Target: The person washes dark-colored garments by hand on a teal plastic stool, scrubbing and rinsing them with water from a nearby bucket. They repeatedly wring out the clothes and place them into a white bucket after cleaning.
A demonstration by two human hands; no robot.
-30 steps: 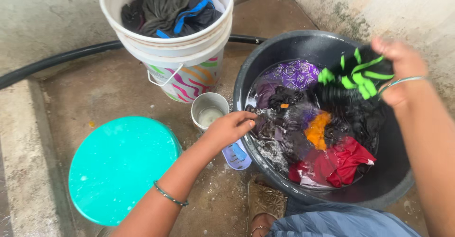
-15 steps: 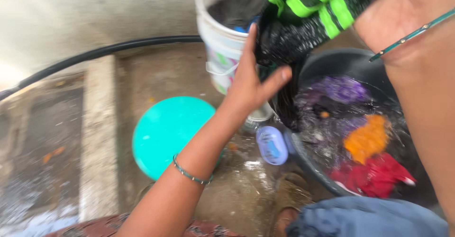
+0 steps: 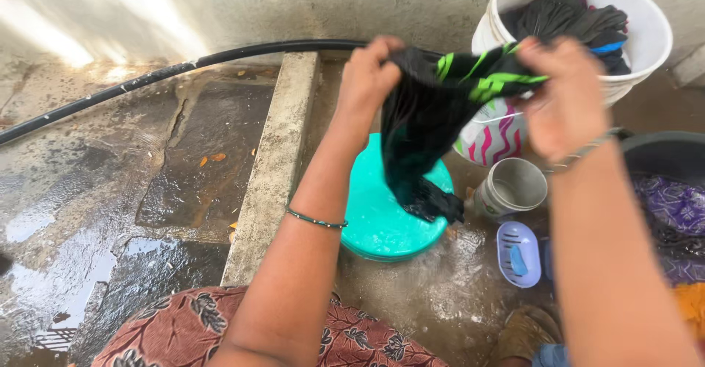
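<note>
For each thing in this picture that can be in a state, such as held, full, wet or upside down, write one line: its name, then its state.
black and green garment: wet, held up by both hands
left hand: gripping the garment
right hand: gripping the garment
white bucket: upright, full of clothes
teal lid: lying flat, wet
metal cup: tipped over
soap dish: open, holding blue soap
floor: wet

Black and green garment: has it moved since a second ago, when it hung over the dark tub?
Yes. The garment left the tub; both hands, left and right, hold it above the teal lid.
</note>
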